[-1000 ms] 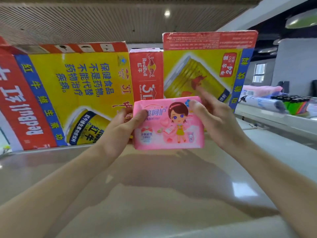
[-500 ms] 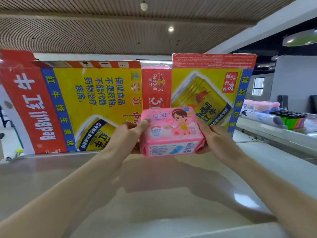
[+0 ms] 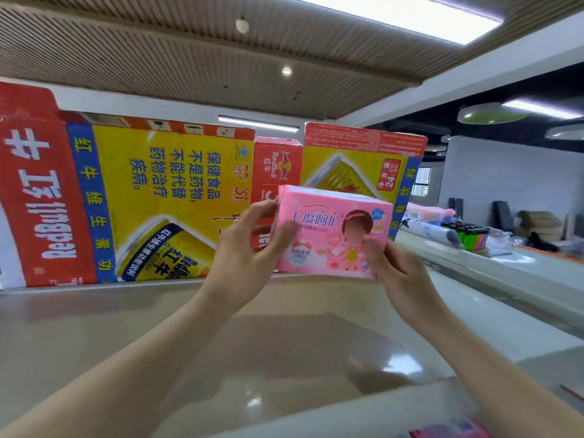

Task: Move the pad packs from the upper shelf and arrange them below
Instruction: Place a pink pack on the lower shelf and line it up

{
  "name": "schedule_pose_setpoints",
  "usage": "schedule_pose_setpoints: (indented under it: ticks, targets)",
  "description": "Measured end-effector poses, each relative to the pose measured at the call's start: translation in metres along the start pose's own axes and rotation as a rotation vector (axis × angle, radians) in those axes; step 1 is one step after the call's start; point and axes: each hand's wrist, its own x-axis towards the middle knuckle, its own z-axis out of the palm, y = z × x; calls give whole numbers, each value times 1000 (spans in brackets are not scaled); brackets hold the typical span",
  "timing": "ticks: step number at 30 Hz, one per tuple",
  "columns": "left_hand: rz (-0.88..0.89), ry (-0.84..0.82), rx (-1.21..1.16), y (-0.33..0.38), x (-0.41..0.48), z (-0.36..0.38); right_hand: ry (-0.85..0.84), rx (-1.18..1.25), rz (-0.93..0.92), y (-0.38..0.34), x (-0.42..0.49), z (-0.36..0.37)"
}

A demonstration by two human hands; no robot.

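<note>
Pink pad pack (image 3: 331, 230) between both hands (image 3: 243, 251) (image 3: 401, 273)

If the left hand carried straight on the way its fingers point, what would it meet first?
The pink pad pack, whose left edge the left hand grips. Behind it stands the red cardboard box, depth unclear.

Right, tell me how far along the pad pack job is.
Done: cannot tell; the place below where packs go is out of view. In hand: one pink pad pack, gripped at its ends by the left hand and right hand, in front of the Red Bull cartons on the upper shelf. Left: carrying it down and arranging it below.
</note>
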Motion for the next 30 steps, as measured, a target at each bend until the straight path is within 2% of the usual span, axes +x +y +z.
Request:
schedule_pose_setpoints:
  ticks: [5,9,11,14,20,24,30]
  targets:
    - [138,-115,55,5,-5,-3,100,-101,0,-15,-35,-24]
    - [139,-233,-18,17,-16,-4,127,-149,18,-34,-69,-42]
    - [124,-278,-56,31,-22,1,136,-139,41,-40,-87,-50]
    - [-41,-338,-188,51,-35,10,160,-67,81,-46,-113,-60]
    - [-12,-216,-134,80,-89,26,166,58,101,-57,-150,-72]
    - [-62,-208,-122,98,-111,30,80,57,92,-52,-167,-88]
    - [-122,-104,-97,124,-163,66,-33,166,141,-55,-195,-135]
